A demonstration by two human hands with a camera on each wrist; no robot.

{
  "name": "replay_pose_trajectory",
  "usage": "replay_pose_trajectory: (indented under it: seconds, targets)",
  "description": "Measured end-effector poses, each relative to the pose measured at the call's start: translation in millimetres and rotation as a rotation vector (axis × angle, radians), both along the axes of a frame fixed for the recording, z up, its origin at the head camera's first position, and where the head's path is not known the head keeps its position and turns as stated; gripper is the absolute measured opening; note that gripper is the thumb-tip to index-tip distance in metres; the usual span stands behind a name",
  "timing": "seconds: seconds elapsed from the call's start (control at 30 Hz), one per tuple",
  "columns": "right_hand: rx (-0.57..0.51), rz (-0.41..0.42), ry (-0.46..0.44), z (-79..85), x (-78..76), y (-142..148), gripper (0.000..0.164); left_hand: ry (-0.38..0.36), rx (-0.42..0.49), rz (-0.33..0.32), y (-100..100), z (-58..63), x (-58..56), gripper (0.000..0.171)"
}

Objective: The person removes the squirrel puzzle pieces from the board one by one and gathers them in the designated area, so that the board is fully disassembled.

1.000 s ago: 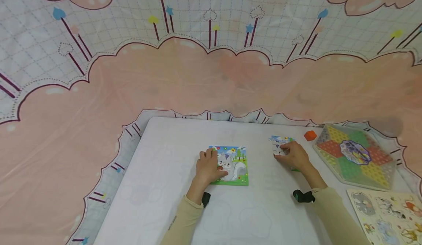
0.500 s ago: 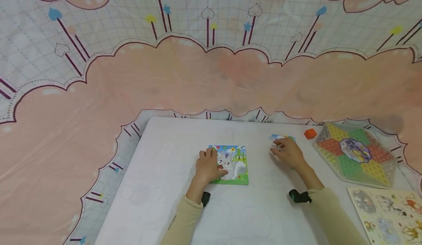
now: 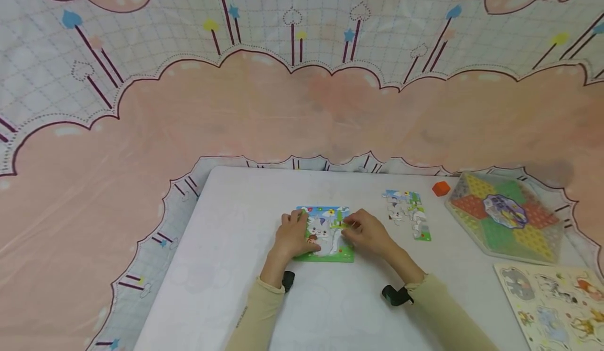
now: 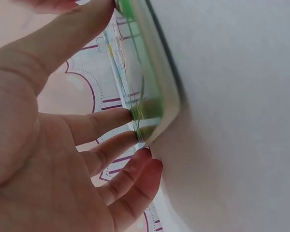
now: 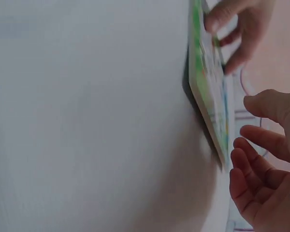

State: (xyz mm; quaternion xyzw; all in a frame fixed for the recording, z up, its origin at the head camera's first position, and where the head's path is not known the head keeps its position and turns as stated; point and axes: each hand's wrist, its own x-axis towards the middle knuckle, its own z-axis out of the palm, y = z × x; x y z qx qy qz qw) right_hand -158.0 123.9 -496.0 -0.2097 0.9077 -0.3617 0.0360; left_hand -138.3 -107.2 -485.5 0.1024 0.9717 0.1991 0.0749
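A square jigsaw puzzle [image 3: 332, 258] with a grey-and-white squirrel picture and a green border lies mid-table. My left hand [image 3: 290, 235] rests over its left side, thumb on the picture. In the left wrist view, the spread fingertips [image 4: 123, 115] touch along the puzzle's edge. My right hand [image 3: 370, 235] hovers at the puzzle's right edge, fingers loosely bent. The right wrist view shows a gap between that thumb [image 5: 263, 103] and the other fingers, with nothing in it. Farther right lies a partly joined group of puzzle pieces [image 3: 398, 209] with a similar squirrel picture.
An orange block [image 3: 441, 188] sits near the table's back edge. Beside it is a hexagonal clear case [image 3: 502, 251] with coloured patterned shapes. An animal puzzle board [image 3: 533, 298] lies at the front right. A patterned cloth [image 3: 283, 115] hangs behind the table.
My right hand has left the group of pieces on the right and moved left to the squirrel puzzle's right edge, uncovering that group. My left hand stays on the puzzle.
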Motion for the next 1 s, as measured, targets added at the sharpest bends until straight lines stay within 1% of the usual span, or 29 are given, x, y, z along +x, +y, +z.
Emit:
replay_pose_trajectory:
  seconds: [0.07,0.2,0.3,0.43,0.53,0.6,0.7,0.87,1.0]
  targets:
    - [0.015,0.035,-0.003,-1.1,3.8,-8.4,0.027,0.006,0.010,-0.003,-1.0,0.6,-0.3,0.089]
    - [0.084,0.100,-0.016,-2.9,11.6,-20.8,0.034,0.008,0.039,-0.014,-3.9,0.1,0.4,0.091]
    - [0.137,0.121,-0.010,-4.2,16.3,-26.4,0.038,-0.006,0.059,-0.033,-6.7,-1.8,0.2,0.094]
    - [0.163,0.107,-0.004,-4.7,20.6,-30.0,0.040,-0.050,0.115,-0.058,-11.3,-2.3,-0.8,0.095]
    - [0.162,0.093,-0.004,-4.7,23.7,-30.8,0.036,-0.089,0.162,-0.069,-14.1,-0.9,-1.1,0.095]
    - [0.151,0.085,-0.007,-4.9,25.8,-31.4,0.033,-0.102,0.175,-0.075,-15.1,0.4,-0.5,0.094]
    - [0.130,0.075,-0.001,-5.1,28.1,-31.9,0.030,-0.112,0.179,-0.083,-15.2,2.1,0.6,0.093]
    - [0.109,0.052,-0.002,-6.0,27.7,-32.8,0.031,-0.098,0.163,-0.095,-15.3,2.1,0.7,0.092]
    - [0.074,0.045,-0.039,-6.4,25.1,-32.8,0.030,-0.104,0.145,-0.108,-16.5,3.6,0.8,0.093]
